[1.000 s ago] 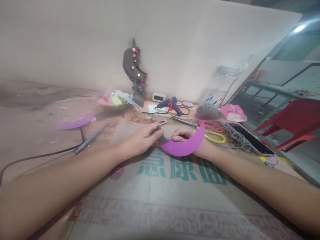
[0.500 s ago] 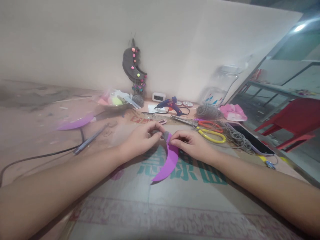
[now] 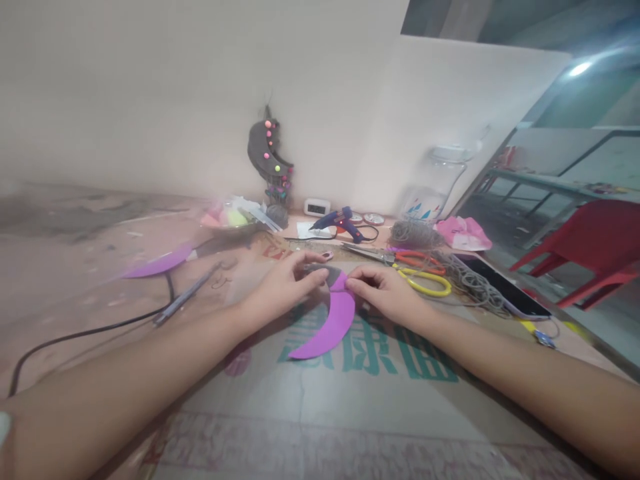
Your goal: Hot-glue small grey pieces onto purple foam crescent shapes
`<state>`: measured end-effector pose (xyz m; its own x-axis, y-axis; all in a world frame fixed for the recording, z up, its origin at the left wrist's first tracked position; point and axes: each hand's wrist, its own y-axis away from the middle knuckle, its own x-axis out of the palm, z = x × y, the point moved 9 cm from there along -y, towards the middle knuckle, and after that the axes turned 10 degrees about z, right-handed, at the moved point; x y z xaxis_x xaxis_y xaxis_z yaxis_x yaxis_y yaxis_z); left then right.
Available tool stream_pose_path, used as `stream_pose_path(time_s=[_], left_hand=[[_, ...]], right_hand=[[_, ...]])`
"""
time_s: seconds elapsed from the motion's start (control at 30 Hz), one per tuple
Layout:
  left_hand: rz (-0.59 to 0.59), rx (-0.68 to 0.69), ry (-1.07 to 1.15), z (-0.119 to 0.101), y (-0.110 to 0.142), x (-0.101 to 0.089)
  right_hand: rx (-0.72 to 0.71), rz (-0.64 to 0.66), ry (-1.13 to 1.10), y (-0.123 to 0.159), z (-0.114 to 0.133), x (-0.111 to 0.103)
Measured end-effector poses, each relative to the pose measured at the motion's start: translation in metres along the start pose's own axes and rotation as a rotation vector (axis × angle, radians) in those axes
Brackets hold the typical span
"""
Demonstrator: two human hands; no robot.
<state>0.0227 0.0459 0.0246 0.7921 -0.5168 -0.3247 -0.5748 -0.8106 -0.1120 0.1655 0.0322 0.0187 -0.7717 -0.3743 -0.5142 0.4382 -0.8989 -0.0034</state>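
A purple crescent-shaped cutout (image 3: 334, 328) is held just above a cardboard sheet, its pointed tip toward me. Grey yarn (image 3: 325, 279) covers its upper end, and a thin strand seems to cross the purple below. My left hand (image 3: 287, 283) is closed on the grey-covered end, thumb on top. On the crescent's right edge, my right hand (image 3: 383, 290) pinches with thumb and forefinger; whether yarn is between those fingers I cannot tell. Loose grey yarn (image 3: 480, 287) trails from the right side behind my right hand.
Scissors (image 3: 423, 280) with yellow and orange handles lie behind my right hand, near a phone (image 3: 500, 283). A blue glue gun (image 3: 340, 223) stands at the back. Another purple crescent (image 3: 163, 263) lies left, by a black cord (image 3: 90, 328). A decorated grey moon (image 3: 263, 147) hangs behind.
The crescent has turned slightly, its lower tip swinging left, and more of the grey-wrapped end shows. Both hands keep their hold. The camera view has tilted up a little.
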Motion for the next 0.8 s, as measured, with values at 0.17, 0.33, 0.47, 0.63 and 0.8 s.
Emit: stream_pose_path(time_s=[0.17, 0.33, 0.47, 0.63, 0.8], left_hand=[[0.042, -0.053, -0.012, 0.005, -0.001, 0.003], [0.039, -0.015, -0.013, 0.007, -0.002, 0.003], [0.03, -0.029, -0.018, 0.013, -0.003, 0.002], [0.041, -0.044, 0.0, 0.013, -0.003, 0.003], [0.065, -0.058, 0.019, 0.014, -0.003, 0.005]], right_hand=[[-0.094, -0.055, 0.202, 0.001, 0.014, -0.009], [-0.137, -0.283, 0.404, -0.006, 0.019, -0.061], [0.002, -0.282, 0.531, -0.041, -0.002, -0.095], [0.09, -0.223, 0.509, -0.1, -0.024, -0.109], [0.179, -0.195, 0.502, -0.131, -0.036, -0.1]])
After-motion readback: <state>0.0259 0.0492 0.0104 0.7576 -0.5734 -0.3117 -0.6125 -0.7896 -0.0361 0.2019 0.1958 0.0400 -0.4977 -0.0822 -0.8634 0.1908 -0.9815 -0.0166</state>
